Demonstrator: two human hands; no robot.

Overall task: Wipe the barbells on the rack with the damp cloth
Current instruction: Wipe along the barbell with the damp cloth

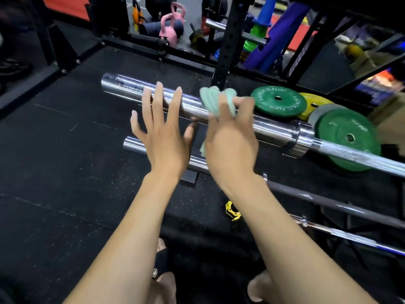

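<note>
A chrome barbell lies across the view from upper left to right, its thick sleeve end at the left. My right hand grips a pale green cloth bunched over the sleeve. My left hand hovers spread with straight fingers just in front of the sleeve, holding nothing. A second chrome barbell sits lower and is partly hidden behind both hands. Two more bars, one dark and one silver, run below at the right.
Green plates and a yellow plate lie on the black rubber floor behind the bar. A black rack upright rises behind. A yellow collar clip lies near my feet. Pink kettlebells stand far back.
</note>
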